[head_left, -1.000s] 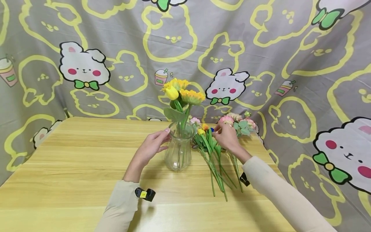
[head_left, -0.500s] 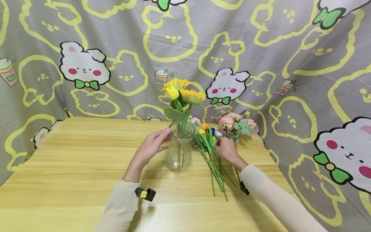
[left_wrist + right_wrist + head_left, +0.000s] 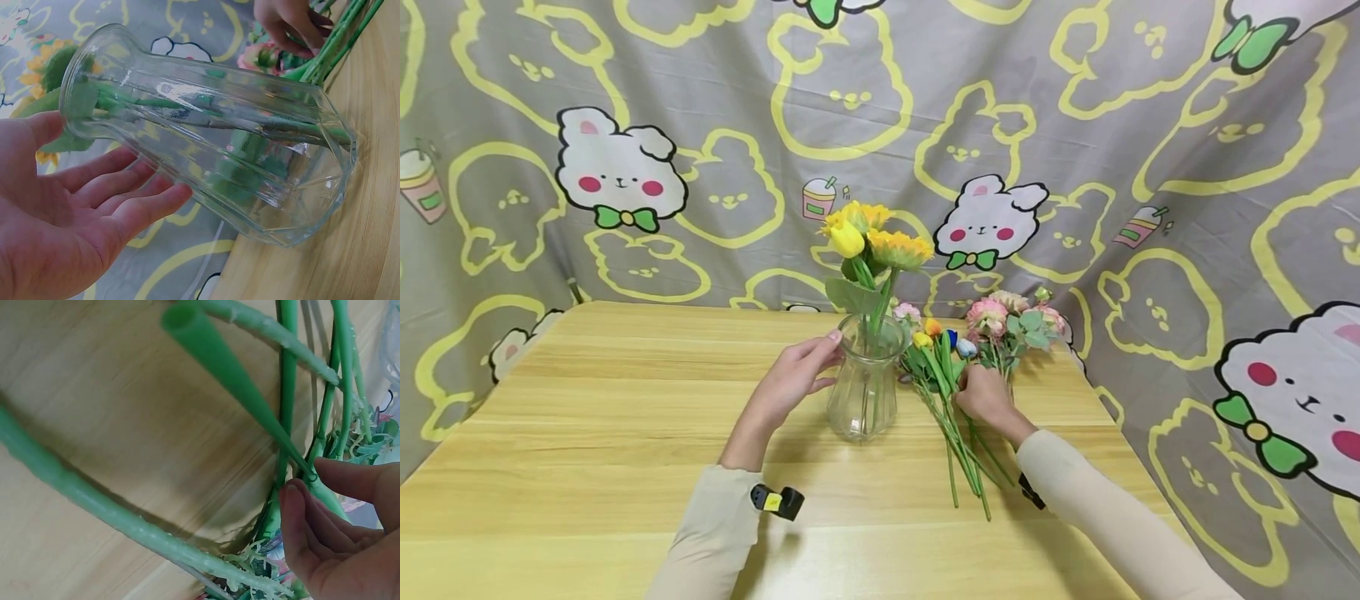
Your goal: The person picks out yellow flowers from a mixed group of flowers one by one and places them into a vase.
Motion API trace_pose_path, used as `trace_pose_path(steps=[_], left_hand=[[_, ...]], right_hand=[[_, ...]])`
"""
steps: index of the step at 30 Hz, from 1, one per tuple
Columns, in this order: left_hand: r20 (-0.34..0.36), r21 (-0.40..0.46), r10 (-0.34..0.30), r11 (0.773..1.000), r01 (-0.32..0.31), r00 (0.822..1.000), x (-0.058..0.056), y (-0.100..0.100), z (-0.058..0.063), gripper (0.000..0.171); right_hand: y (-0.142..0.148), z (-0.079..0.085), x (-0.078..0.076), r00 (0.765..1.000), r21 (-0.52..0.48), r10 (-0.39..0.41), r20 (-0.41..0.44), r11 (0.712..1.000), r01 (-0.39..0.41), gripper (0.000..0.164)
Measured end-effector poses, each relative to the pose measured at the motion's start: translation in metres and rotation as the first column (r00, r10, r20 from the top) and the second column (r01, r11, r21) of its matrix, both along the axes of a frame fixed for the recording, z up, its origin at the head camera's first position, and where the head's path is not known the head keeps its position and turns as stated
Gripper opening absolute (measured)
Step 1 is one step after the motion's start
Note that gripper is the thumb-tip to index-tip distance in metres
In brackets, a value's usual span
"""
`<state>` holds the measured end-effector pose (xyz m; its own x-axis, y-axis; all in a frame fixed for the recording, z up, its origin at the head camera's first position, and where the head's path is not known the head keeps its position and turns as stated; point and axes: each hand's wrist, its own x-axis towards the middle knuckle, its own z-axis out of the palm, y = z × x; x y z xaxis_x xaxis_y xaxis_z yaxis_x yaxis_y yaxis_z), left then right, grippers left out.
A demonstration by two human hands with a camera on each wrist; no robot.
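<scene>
A clear glass vase (image 3: 861,400) stands upright on the table, holding yellow sunflowers (image 3: 898,250) and a yellow tulip (image 3: 847,240). My left hand (image 3: 790,377) rests against the vase's left side; in the left wrist view its thumb is at the rim and its fingers (image 3: 112,181) lie loosely extended along the glass. To the right, my right hand (image 3: 988,396) pinches a green tulip stem (image 3: 231,375) between thumb and fingertips. A pale blue tulip head (image 3: 966,347) shows just above that hand. Beside it lie yellow (image 3: 922,340) and orange tulips (image 3: 932,327).
Pink flowers with grey-green leaves (image 3: 1030,329) lie behind my right hand. Several loose stems (image 3: 958,450) reach toward the table's front. A patterned curtain (image 3: 730,75) hangs behind the wooden table (image 3: 587,467).
My right hand has drawn back toward me from the flower heads and down along the stems, uncovering the pale blue tulip head and pink flowers. The left hand and vase stay put.
</scene>
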<state>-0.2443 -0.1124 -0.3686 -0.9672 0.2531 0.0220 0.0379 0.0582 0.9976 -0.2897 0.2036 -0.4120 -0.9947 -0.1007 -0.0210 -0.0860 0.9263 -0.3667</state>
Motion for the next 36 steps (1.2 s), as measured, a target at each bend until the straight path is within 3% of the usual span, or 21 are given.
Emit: trace_pose_path(steps=[18, 26, 36], left_hand=[[0.004, 0.012, -0.007, 1.0, 0.007, 1.0, 0.0, 0.0, 0.0, 0.073], [-0.002, 0.016, -0.01, 1.0, 0.01, 1.0, 0.0, 0.0, 0.0, 0.073], [0.007, 0.022, -0.008, 1.0, 0.007, 1.0, 0.0, 0.001, 0.001, 0.071]], right_hand=[[-0.003, -0.005, -0.005, 0.996, -0.065, -0.006, 0.09, 0.998, 0.012, 0.045], [-0.001, -0.002, -0.003, 0.999, -0.081, 0.009, 0.05, 0.997, -0.004, 0.043], [0.004, 0.012, -0.002, 0.997, -0.096, -0.011, -0.074, 0.995, 0.004, 0.031]])
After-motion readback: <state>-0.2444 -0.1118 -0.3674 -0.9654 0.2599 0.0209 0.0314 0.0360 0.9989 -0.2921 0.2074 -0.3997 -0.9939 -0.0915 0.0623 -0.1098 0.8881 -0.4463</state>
